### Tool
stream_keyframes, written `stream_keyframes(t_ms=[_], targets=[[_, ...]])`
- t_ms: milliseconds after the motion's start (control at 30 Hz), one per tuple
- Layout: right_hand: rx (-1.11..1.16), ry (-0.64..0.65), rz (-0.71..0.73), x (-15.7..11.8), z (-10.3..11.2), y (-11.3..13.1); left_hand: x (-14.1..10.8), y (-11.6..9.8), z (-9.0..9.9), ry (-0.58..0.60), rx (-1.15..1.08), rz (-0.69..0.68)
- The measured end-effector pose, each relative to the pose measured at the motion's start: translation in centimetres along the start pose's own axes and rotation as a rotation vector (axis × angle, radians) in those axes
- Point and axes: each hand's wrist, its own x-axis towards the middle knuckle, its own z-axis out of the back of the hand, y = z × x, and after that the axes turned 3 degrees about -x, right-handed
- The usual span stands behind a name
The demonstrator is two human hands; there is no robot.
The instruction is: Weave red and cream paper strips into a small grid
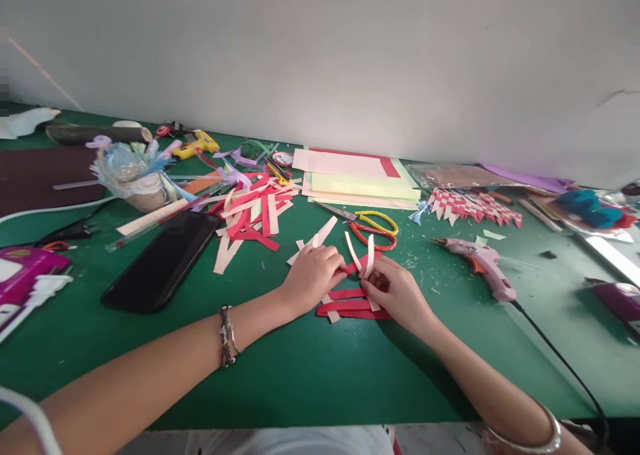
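Red and cream paper strips (349, 306) cross one another in a small weave on the green table, between my two hands. My left hand (316, 273) is closed, its fingers pinching the left end of a red paper strip (356, 266) at the weave's far side. With thumb and fingers together, my right hand (395, 288) pinches an upright, curling cream paper strip (371, 256). A second cream strip (351, 249) bends upward beside it. Some strip ends are hidden under my fingers. Just beyond my hands lie scissors (373, 231) with red and yellow handles, blades apart.
A pile of red and cream strips (260, 208) lies left of centre, near a black phone (163, 261). Coloured paper sheets (357, 178) lie by the wall. To the right are a pink glue gun (480, 265) with a trailing cord and a checkered woven paper piece (470, 207).
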Motion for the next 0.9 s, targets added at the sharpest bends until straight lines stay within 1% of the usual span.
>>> stream_keyframes(t_ms=[133, 267, 433, 533, 600, 767, 900], targets=[[-0.005, 0.005, -0.003, -0.1, 0.1, 0.0, 0.0, -0.1, -0.2, 0.008, 0.008, -0.010], [-0.043, 0.002, 0.004, -0.2, 0.2, 0.0, -0.1, -0.1, -0.2, 0.012, -0.070, 0.008], [-0.001, -0.001, -0.027, -0.1, 0.2, 0.1, 0.1, 0.2, 0.3, 0.102, -0.209, 0.067], [0.015, -0.003, -0.024, -0.1, 0.2, 0.1, 0.3, 0.4, 0.5, 0.129, -0.274, 0.090], [0.015, -0.002, -0.024, -0.2, 0.2, 0.1, 0.4, 0.5, 0.5, 0.117, -0.307, 0.096], [-0.005, 0.007, -0.029, -0.2, 0.4, 0.0, 0.5, 0.6, 0.8, 0.037, -0.432, 0.125], [-0.012, 0.018, -0.021, -0.1, 0.4, 0.2, 0.4, 0.5, 1.1, 0.017, -0.505, 0.120]])
